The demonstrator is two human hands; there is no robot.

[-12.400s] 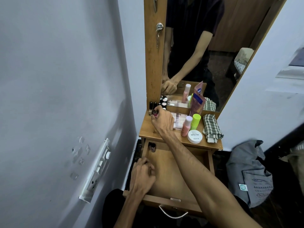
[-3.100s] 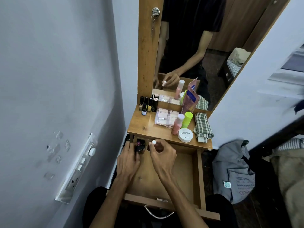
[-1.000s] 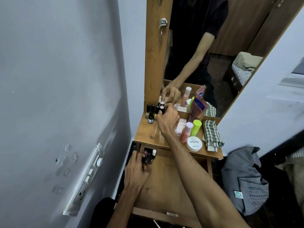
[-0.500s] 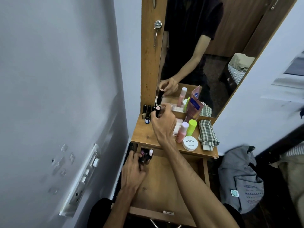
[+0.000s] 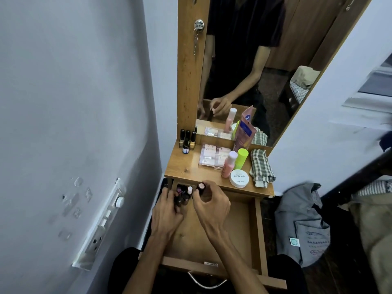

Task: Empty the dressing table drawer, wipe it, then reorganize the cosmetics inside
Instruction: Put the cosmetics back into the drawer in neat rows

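The wooden drawer [image 5: 244, 234] is pulled out under the dressing table top [image 5: 186, 166]. Several small nail polish bottles [image 5: 184, 195] stand upright in its far left corner. My left hand [image 5: 167, 211] rests against that cluster, fingers curled around it. My right hand [image 5: 210, 203] holds a dark bottle with a pale cap [image 5: 201, 187] upright just right of the cluster. On the table top remain several black-capped bottles [image 5: 187, 141], a clear palette box [image 5: 214, 155], a pink bottle [image 5: 228, 164], a green bottle [image 5: 241, 158], a white jar [image 5: 239, 178] and a pink tube [image 5: 244, 132].
A checked cloth [image 5: 261, 167] lies folded at the table's right end. A mirror [image 5: 254, 66] rises behind the table, with a key [image 5: 196, 42] hanging from its frame. The wall with a switch panel [image 5: 101, 223] is close on the left. A grey bag [image 5: 303, 225] sits on the floor right.
My right hand has come down from the table top's back left corner into the drawer, carrying a dark bottle to the cluster. My left hand has stayed at the cluster.
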